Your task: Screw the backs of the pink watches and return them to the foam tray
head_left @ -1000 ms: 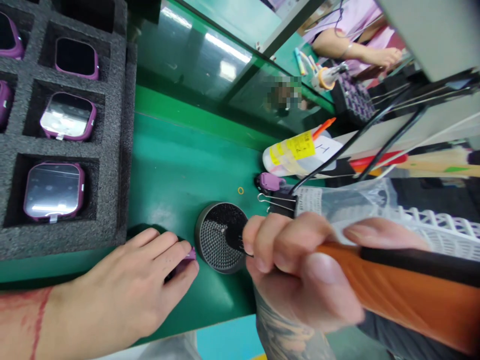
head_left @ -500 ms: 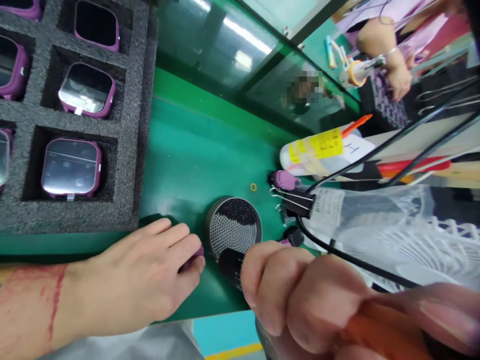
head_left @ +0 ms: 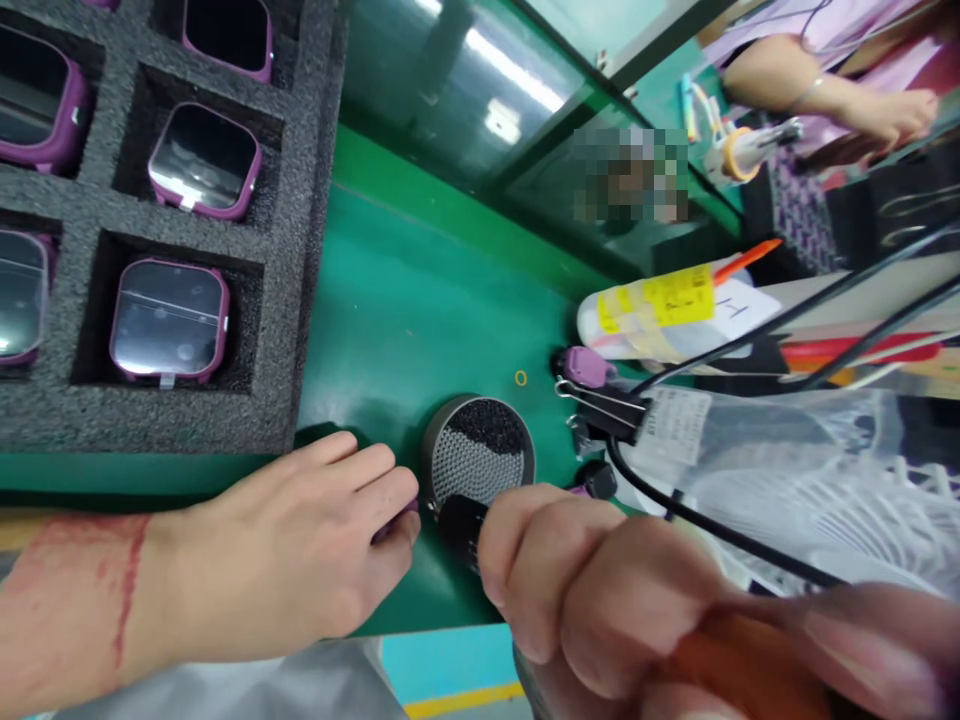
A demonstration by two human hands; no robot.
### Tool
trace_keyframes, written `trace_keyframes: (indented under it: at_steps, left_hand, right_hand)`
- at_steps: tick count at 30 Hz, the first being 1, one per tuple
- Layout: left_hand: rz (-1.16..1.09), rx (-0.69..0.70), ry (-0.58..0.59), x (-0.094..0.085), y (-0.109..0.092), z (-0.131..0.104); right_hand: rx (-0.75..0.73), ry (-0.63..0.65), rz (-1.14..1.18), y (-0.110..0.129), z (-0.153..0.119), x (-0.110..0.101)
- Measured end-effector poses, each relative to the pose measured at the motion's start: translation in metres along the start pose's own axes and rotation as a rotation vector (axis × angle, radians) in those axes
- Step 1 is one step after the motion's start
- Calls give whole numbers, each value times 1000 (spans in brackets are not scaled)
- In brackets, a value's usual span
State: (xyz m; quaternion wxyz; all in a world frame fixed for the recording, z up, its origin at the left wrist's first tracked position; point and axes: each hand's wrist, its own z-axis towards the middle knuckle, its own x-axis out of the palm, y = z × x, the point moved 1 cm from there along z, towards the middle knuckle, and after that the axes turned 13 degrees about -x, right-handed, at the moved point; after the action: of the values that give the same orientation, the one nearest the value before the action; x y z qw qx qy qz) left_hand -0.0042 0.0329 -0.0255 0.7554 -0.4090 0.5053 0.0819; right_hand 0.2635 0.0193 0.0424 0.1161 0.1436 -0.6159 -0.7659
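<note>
My left hand (head_left: 322, 540) lies low over the green bench with its fingers curled round a small purple piece (head_left: 395, 524). It looks like a watch case, mostly hidden under the fingers. Close to the camera, my right hand (head_left: 600, 580) is wrapped round a black-and-orange tool (head_left: 459, 528) that resembles an electric screwdriver. The tool's black front end points toward the left fingertips; its tip is hard to make out. Just beyond stands a round metal dish (head_left: 531, 455) with a perforated grid, partly covered by tiny dark parts, probably screws.
At left, a grey foam tray (head_left: 281, 350) holds several purple smartwatches (head_left: 171, 320). On the right are a white bottle (head_left: 652, 310), a purple watch (head_left: 585, 367), a black binder clip (head_left: 611, 405), plastic bags (head_left: 795, 440) and black cables. Behind the glass, a co-worker's hand (head_left: 904, 115) shows.
The whole view has shifted, so the tray and dish appear slightly farther right. Both my hands keep their grips. The co-worker's hand has moved away from the dark tray, to the right.
</note>
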Motion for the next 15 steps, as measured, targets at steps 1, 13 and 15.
trace_keyframes:
  at_steps: [1, 13, 15]
  left_hand:
    - [-6, -4, -6, 0, 0, 0]
    - [48, 2, -63, 4, -4, -1]
    - [39, 6, -80, 4, -3, -1]
  right_hand:
    - [43, 41, -4, -3, 1, -2]
    - [-25, 288, 6, -15, 21, 7]
    - [-34, 230, 20, -15, 19, 11]
